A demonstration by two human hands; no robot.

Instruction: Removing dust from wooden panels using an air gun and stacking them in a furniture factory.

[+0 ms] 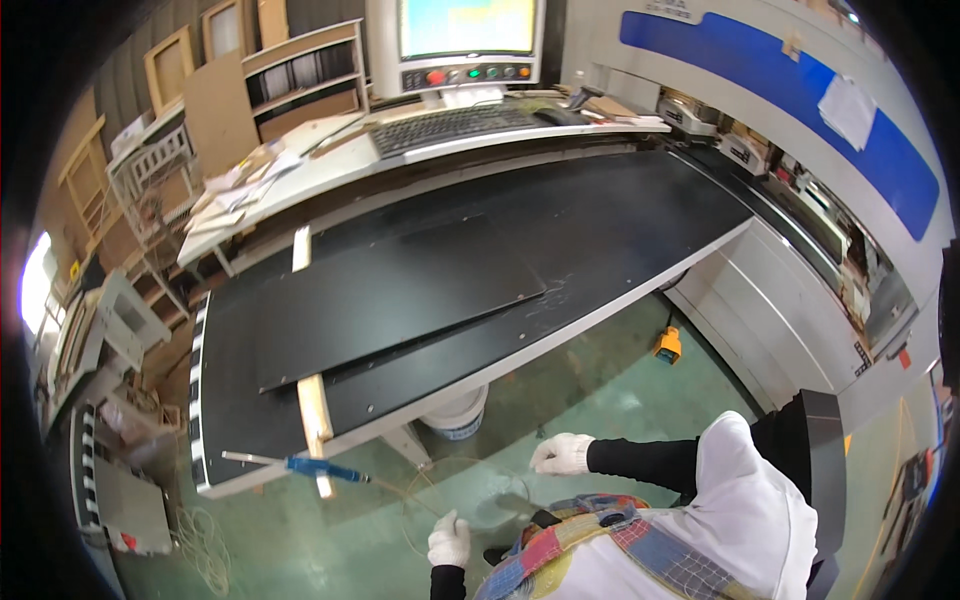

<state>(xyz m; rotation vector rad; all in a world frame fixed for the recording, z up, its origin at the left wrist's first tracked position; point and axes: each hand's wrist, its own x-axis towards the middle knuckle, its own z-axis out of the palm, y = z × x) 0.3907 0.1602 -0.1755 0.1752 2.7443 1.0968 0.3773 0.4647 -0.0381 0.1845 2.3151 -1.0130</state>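
My left hand (450, 539), in a white glove, is low in the middle with its fingers curled. A thin hose runs to its fingertips from a blue air blow gun (325, 469); whether I grip the hose is unclear. That gun, with its long pale nozzle, appears to rest across the near left table edge and a wooden strip (314, 405). My right hand (563, 455), gloved too, hovers over the floor, fingers curled, with nothing visible in it. Beyond both hands, a dark flat panel (400, 300) lies on the long black table (620, 205), raised on wooden strips.
Behind the table stands a desk with a keyboard (450, 125), a monitor (466, 30) and papers. A large blue-and-white machine (780, 90) is at the right. A white bucket (455, 412) sits below the table edge, a yellow foot pedal (668, 345) on the green floor.
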